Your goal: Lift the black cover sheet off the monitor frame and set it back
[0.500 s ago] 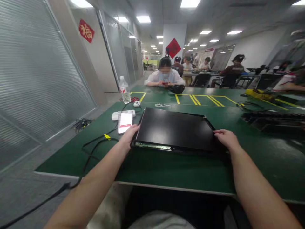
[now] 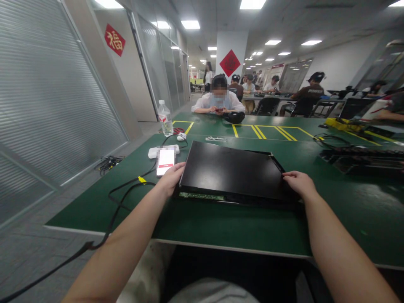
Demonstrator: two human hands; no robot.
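Note:
A black LCD panel [image 2: 230,168] lies at a slight tilt over a black monitor frame [image 2: 278,163] on the green table in front of me. Its left side sits higher than the frame, and a green circuit board strip [image 2: 202,196] shows below its front edge. My left hand [image 2: 173,177] is closed on the panel's left edge, its fingertips partly hidden behind it. At the opposite side, my right hand [image 2: 299,183] pinches the right edge of the frame, thumb and fingers together.
Left of the panel are a phone [image 2: 166,162], a white device [image 2: 154,152], a black cable [image 2: 121,202] and a water bottle [image 2: 165,118]. A small metallic strip [image 2: 216,139] lies behind it. Dark equipment [image 2: 360,158] stands right. A person [image 2: 217,101] sits opposite.
The panel's left front edge has risen slightly with my left hand, widening the gap over the circuit board. My right hand has hardly moved.

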